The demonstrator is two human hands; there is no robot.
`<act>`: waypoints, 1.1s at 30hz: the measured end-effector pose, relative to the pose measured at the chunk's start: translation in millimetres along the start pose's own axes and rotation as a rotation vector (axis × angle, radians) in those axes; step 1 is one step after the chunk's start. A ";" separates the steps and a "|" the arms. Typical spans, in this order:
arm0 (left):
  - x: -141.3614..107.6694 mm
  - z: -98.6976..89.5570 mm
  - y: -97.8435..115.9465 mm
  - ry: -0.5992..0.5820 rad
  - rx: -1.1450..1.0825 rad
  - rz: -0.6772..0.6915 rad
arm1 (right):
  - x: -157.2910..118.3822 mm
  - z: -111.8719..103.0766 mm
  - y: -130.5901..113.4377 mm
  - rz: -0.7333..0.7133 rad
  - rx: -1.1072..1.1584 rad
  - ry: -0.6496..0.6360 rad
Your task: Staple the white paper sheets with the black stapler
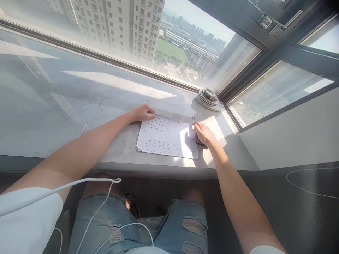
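A stack of white paper sheets point(166, 135) lies on the grey window sill, with rows of dark writing on its top sheet. My left hand point(144, 113) is closed at its far left corner, fingers pinching the edge. At the right edge of the stack, my right hand point(203, 134) is curled over a dark, narrow object point(200, 141). The hand covers much of that object, so its exact kind is hidden. Just beyond the right fingertips, a tiny dark metallic piece point(193, 118) rests on the sill.
A round stack of discs with a shiny top point(209, 97) stands in the sill's corner by the window frame point(230, 100). The sill's front edge point(159, 167) runs above my knees. A white cable point(79, 181) crosses in front of my left arm and lap.
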State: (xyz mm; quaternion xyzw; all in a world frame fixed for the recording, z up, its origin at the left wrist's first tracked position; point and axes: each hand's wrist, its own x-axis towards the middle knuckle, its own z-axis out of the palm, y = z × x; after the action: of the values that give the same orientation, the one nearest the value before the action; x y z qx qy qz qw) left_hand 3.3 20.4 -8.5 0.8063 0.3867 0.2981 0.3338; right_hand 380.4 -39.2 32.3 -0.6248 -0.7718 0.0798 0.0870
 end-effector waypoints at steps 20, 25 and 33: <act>-2.3 -1.8 4.8 -0.003 0.059 0.006 | -32.9 -18.1 22.8 -0.147 0.409 0.152; -1.1 -0.2 0.1 0.017 0.068 0.004 | -69.3 -8.8 43.6 -0.173 0.316 0.058; 0.7 0.7 -5.5 0.032 0.174 0.017 | -79.4 14.8 63.7 0.014 0.383 0.340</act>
State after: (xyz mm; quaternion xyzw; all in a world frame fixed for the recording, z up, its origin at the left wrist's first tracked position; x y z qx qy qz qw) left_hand 1.8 23.3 -13.0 0.8307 0.4095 0.2790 0.2538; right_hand 453.6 -104.0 0.4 -0.6068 -0.7125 0.1188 0.3319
